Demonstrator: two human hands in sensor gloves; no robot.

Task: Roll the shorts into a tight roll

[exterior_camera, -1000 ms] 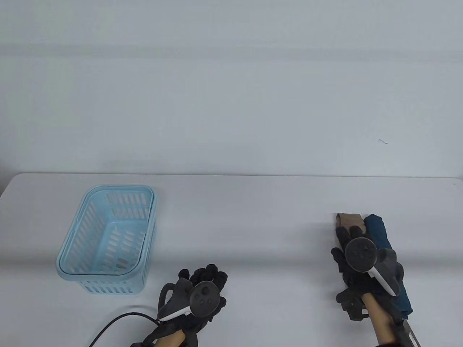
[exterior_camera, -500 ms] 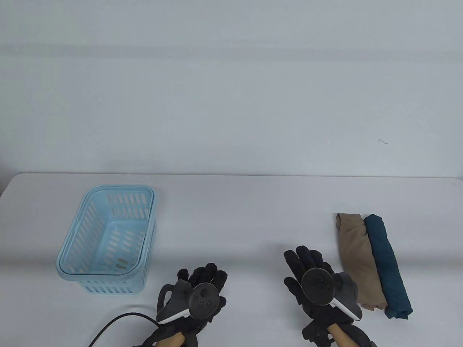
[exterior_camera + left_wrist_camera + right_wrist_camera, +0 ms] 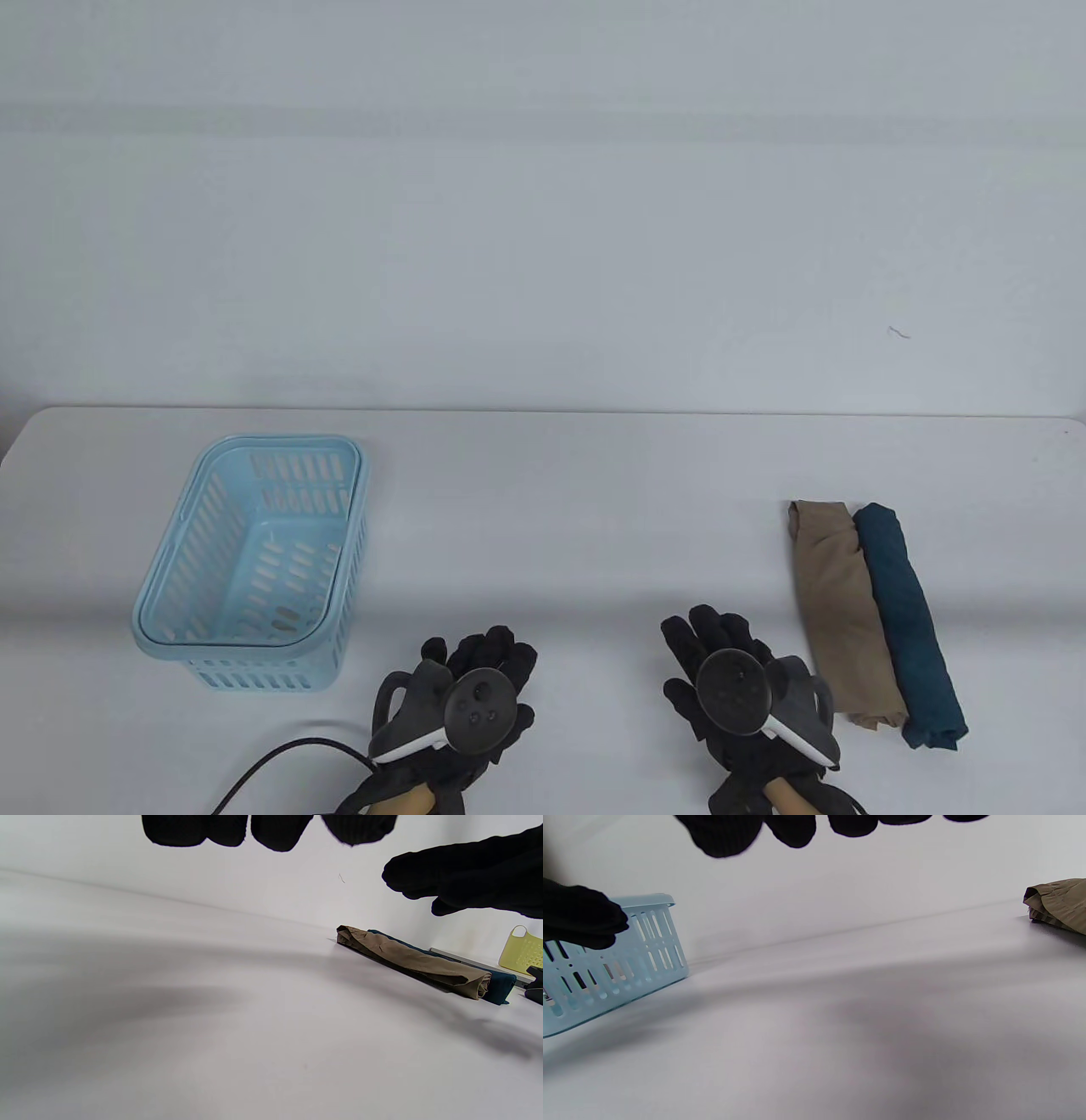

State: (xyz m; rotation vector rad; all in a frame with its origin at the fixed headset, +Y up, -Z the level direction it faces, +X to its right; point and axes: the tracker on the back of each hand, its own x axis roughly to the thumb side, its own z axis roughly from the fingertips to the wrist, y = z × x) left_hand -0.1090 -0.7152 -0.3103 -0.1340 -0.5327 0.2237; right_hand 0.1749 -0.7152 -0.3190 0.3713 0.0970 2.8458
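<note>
Worktop (image 3: 543,526): white, carries everything.
Basket (image 3: 170,586): light blue, far left.
Shorts (image 3: 844,611): tan roll at right, touching a blue roll (image 3: 912,628).
Left hand (image 3: 475,692): near edge, released, holding nothing.
Right hand (image 3: 734,679): released, just left of the shorts.

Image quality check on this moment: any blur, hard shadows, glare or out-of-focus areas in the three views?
Table view: even, soft light, no glare, sharp on the blue basket and both rolls. Left wrist view: tan roll crisp, left hand fingertips dark at the top edge, broad soft shadows on the table. Right wrist view: right hand fingertips slightly soft, diffuse shadows.
</note>
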